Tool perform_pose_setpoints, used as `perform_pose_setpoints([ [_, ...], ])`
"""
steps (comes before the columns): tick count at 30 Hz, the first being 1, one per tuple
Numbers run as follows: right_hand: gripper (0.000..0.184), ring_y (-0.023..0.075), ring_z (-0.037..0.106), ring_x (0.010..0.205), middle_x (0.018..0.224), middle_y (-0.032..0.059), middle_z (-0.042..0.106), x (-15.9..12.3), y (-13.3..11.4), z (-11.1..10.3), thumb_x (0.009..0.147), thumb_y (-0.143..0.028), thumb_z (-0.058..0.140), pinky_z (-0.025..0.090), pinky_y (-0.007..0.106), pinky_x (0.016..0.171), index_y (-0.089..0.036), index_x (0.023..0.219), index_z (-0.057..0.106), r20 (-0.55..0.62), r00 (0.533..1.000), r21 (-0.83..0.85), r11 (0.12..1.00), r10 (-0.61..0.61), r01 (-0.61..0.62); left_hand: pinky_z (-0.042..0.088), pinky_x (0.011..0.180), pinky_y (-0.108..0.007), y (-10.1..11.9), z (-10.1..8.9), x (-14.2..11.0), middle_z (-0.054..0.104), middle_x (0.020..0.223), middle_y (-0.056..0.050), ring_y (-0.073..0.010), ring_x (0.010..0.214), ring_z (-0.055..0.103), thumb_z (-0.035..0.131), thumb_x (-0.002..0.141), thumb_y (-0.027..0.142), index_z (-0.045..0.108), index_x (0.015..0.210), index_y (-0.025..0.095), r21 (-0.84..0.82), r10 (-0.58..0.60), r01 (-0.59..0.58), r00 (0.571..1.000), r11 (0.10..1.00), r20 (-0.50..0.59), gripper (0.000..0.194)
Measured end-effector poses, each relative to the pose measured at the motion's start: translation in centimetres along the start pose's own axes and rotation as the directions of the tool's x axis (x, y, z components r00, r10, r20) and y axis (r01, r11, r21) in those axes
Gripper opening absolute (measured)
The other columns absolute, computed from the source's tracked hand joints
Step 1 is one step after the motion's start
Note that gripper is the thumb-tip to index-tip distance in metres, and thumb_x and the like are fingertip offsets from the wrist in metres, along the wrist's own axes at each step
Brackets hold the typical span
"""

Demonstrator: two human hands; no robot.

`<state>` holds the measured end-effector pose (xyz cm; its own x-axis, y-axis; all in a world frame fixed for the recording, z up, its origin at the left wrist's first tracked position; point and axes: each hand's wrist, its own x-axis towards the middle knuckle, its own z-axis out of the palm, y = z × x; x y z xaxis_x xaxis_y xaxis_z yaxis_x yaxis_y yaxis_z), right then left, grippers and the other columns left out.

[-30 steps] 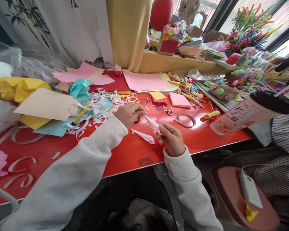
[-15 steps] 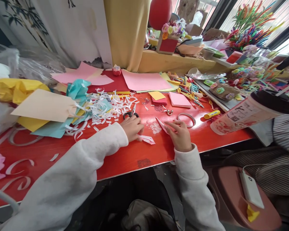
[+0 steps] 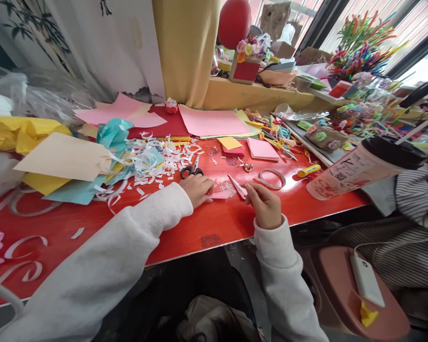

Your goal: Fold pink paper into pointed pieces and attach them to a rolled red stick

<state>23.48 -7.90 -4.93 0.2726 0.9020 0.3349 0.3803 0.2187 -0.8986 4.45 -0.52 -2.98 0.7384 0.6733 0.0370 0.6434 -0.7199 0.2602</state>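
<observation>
My left hand (image 3: 199, 189) is closed at the fingertips on a flat pink piece of folded paper (image 3: 222, 194), low over the red table. Just behind that hand lie black-handled scissors (image 3: 192, 170). A narrow, pointed pink folded paper (image 3: 237, 186) stands out from the pinched thumb and forefinger of my right hand (image 3: 264, 202); its tip points away, up and to the left. Part of each paper is hidden by the fingers. A roll of pale tape (image 3: 273, 178) sits behind my right hand.
White paper shreds (image 3: 157, 159) heap at the left. Pink square sheets (image 3: 263, 149) and a yellow sheet (image 3: 229, 143) lie farther back. On the right are a yellow glue stick (image 3: 308, 171) and a tilted drink cup (image 3: 364, 167). A person in a striped sleeve (image 3: 415, 192) sits there.
My left hand has turned its paper so a flat pink side shows, lying higher than before. The right hand's fingers have curled in more around its pointed paper. The view has shifted slightly.
</observation>
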Motion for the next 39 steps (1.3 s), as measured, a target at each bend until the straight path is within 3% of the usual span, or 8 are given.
perform_pose_setpoints([
  [3,0.028,0.0084,0.044,0.049,0.055,-0.0026,0.050,-0.4,0.0,0.3,0.076,-0.038,0.058,0.035,0.024,0.050,-0.017,0.093,0.063,0.112,0.994,-0.011,1.000,0.003,-0.002,0.041,0.077,-0.029,0.1,-0.5,0.0,0.062,0.086,-0.004,-0.0168,0.084,0.058,0.053,0.080,0.020,0.054,0.084,0.015,-0.137,-0.041,0.038,0.999,0.990,-0.018,0.007],
  [7,0.047,0.0061,0.038,0.050,0.064,-0.0031,0.049,-0.6,-0.1,1.1,0.070,-0.037,0.065,0.035,0.023,0.051,-0.017,0.112,0.056,0.256,0.967,-0.060,0.998,0.009,0.007,0.042,0.065,-0.020,0.1,-1.5,-0.4,0.060,0.071,0.003,-0.0073,0.060,0.058,0.048,0.079,0.011,0.054,0.084,0.016,-0.425,-0.074,0.059,0.997,0.903,-0.019,0.009],
  [12,0.026,0.0058,0.038,0.050,0.057,-0.0020,0.047,-0.5,-0.7,1.6,0.070,-0.040,0.063,0.031,0.023,0.048,-0.014,0.069,0.061,0.329,0.940,0.046,0.993,0.088,-0.109,0.042,0.060,-0.018,0.2,-2.6,-0.7,0.058,0.062,0.005,-0.0056,0.054,0.054,0.051,0.079,0.016,0.060,0.079,0.017,-0.512,-0.108,0.037,0.988,0.858,-0.110,0.009],
  [16,0.026,0.0031,0.036,0.038,0.047,-0.0049,0.047,-0.8,-1.8,1.3,0.071,-0.040,0.063,0.028,0.019,0.038,-0.015,0.066,0.058,0.498,0.853,0.179,0.944,0.157,-0.279,0.043,0.067,-0.019,0.5,-3.0,-0.6,0.065,0.075,0.002,-0.0078,0.069,0.058,0.055,0.079,0.018,0.063,0.082,0.016,-0.498,-0.129,0.018,0.973,0.867,-0.190,0.009],
  [19,0.027,0.0043,0.044,0.035,0.050,-0.0021,0.056,-1.3,-2.3,1.4,0.072,-0.041,0.061,0.032,0.017,0.033,-0.014,0.071,0.061,0.594,0.779,0.226,0.888,0.201,-0.401,0.044,0.071,-0.021,0.6,-3.1,-0.6,0.065,0.077,0.000,-0.0088,0.073,0.058,0.055,0.079,0.016,0.064,0.083,0.016,-0.446,-0.075,-0.038,0.969,0.894,-0.234,0.011],
  [23,0.030,0.0090,0.060,0.049,0.076,0.0057,0.068,-1.6,-2.4,1.9,0.071,-0.043,0.061,0.048,0.019,0.042,-0.013,0.076,0.065,0.569,0.794,0.317,0.835,0.213,-0.451,0.045,0.067,-0.020,0.3,-2.9,-0.7,0.061,0.073,-0.001,-0.0082,0.069,0.057,0.056,0.078,0.016,0.066,0.082,0.016,-0.393,-0.029,-0.105,0.947,0.914,-0.321,0.011],
  [30,0.028,0.0128,0.065,0.057,0.069,0.0059,0.069,-1.9,-2.1,2.4,0.071,-0.040,0.062,0.055,0.023,0.055,-0.014,0.078,0.068,0.600,0.774,0.380,0.780,0.201,-0.498,0.044,0.063,-0.018,-0.5,-2.0,-0.4,0.061,0.069,0.002,-0.0068,0.064,0.056,0.057,0.076,0.016,0.065,0.077,0.018,-0.402,0.043,-0.210,0.922,0.891,-0.386,0.009],
  [39,0.025,0.0144,0.068,0.063,0.072,0.0059,0.071,-1.9,-2.1,2.2,0.072,-0.038,0.062,0.056,0.023,0.059,-0.014,0.073,0.069,0.591,0.775,0.421,0.733,0.227,-0.535,0.045,0.066,-0.021,0.0,-2.6,-0.7,0.062,0.073,-0.001,-0.0092,0.068,0.057,0.055,0.080,0.018,0.065,0.082,0.016,-0.331,0.026,-0.162,0.925,0.930,-0.378,0.011],
])
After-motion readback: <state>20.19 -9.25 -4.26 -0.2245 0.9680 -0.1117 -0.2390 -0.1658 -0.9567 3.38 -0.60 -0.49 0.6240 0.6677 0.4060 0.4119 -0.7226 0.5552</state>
